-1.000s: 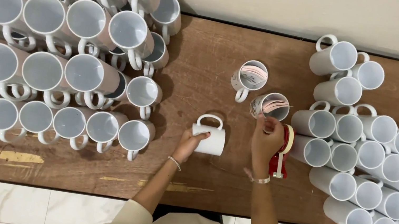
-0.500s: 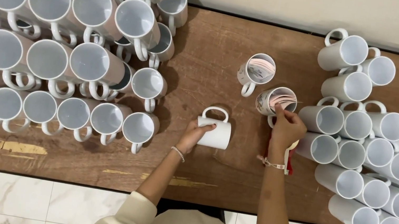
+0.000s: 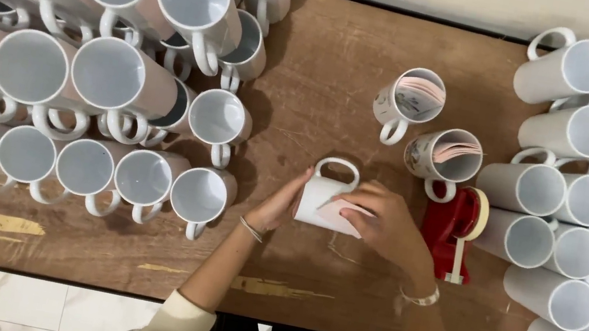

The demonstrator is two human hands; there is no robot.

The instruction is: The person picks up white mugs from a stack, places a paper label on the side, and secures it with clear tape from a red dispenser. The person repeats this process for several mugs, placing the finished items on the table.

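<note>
Head camera, looking straight down: both my hands meet on one white mug (image 3: 322, 197) lying on its side at the middle of the brown wooden table (image 3: 324, 76), its handle pointing away from me. My left hand (image 3: 280, 204) cups the mug's left end with the fingers curled against it, while my right hand (image 3: 380, 222) lies over its right side, thumb and fingers pinching a pale sheet of paper (image 3: 340, 214) flat against the mug's wall. Just beyond my hands stand two upright mugs with printed wraps (image 3: 408, 103) on their outsides, each holding a curled sheet of pinkish paper. One red tape dispenser (image 3: 450, 228) sits just beside my right hand, between it and a pile of white mugs on their sides (image 3: 580, 203) at the right; I count about fifteen open mouths there, though the pile runs out of view. At the left a larger stack of white mugs (image 3: 89, 70) stands mouth-up in tiers, roughly twenty visible, with more cut off by the edge. One thin bracelet (image 3: 250, 228) circles my left wrist and one watch band (image 3: 419, 296) my right.
</note>
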